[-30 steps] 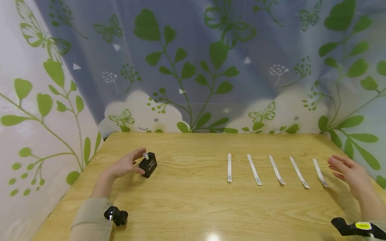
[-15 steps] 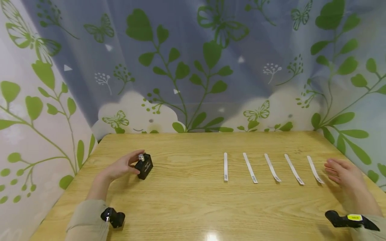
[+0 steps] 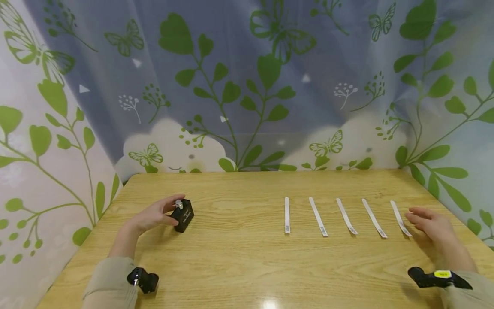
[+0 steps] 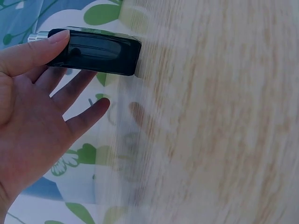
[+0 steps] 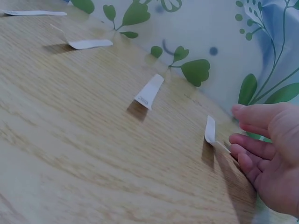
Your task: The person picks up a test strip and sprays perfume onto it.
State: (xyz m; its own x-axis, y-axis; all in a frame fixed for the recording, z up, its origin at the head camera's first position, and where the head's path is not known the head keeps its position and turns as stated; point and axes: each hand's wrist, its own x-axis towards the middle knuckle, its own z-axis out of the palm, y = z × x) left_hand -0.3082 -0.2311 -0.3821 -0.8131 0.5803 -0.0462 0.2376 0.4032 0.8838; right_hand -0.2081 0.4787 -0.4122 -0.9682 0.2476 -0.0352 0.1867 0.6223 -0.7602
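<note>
My left hand [image 3: 152,214] grips a black rectangular perfume bottle [image 3: 184,216] with a silver spray top, at the table's left side. In the left wrist view the thumb lies across the upper part of the bottle [image 4: 103,52], fingers behind it, and the base is right at the tabletop. Several narrow white paper test strips lie in a row on the right. My right hand [image 3: 433,225] hovers beside the rightmost strip [image 3: 399,218], fingers loosely bent around nothing. In the right wrist view its fingertips are close to the curled end of that strip [image 5: 210,128].
The wooden table [image 3: 231,266] reaches back to a blue and white curtain [image 3: 239,94] printed with leaves and butterflies. Other strips, such as the leftmost strip [image 3: 287,215], have small printed marks at their near ends. Each wrist wears a black camera mount [image 3: 143,280].
My right hand has moved slightly left, closer to the rightmost strip. The head view has shifted a little. My left hand keeps its hold on the perfume bottle.
</note>
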